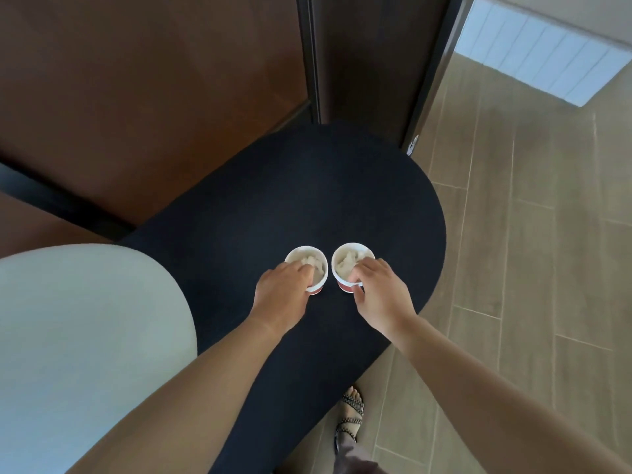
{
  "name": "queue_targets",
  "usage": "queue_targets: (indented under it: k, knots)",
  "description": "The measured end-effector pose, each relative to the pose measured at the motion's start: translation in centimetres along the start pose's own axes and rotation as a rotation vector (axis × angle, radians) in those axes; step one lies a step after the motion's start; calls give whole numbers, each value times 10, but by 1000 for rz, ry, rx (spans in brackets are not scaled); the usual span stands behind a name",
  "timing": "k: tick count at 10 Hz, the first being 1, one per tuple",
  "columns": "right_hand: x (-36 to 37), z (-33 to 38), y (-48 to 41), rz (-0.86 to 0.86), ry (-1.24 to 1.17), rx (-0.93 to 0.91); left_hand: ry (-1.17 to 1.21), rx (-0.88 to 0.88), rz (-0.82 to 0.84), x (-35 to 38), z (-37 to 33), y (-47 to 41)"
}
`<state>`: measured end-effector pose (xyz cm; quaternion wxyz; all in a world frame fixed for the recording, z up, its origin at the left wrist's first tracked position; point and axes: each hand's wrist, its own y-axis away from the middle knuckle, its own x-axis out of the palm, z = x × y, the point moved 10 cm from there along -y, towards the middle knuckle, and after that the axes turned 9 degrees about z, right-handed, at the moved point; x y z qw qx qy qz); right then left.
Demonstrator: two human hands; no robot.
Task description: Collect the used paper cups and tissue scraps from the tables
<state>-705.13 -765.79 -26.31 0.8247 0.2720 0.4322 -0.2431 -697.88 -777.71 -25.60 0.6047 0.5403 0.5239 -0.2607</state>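
On the table [307, 186], the left hand [282, 292] grips the left cup [316, 290] at its 7 o'clock rim, and the right hand [383, 295] seemingly pinches the right cup [345, 287] at 5 o'clock, both cups upright, tissue-stuffed and side by side.

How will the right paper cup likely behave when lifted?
Probably very light: the paper cup holds only crumpled tissue. Its thin wall may buckle where fingers of the right hand pinch its rim.

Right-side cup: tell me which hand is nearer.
Right. The right hand pinches the right-side cup at its near rim; the left hand grips the other cup, to its left.
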Motion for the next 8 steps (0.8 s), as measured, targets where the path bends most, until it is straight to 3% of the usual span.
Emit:
queue_targets:
  k: [4, 8]
  knots:
    - [10, -4, 0, 86, -4, -9, 4, 34, 81, 20, -3, 1]
    - [-18, 24, 32, -1, 14, -43, 120, 7, -88, -26, -9, 46]
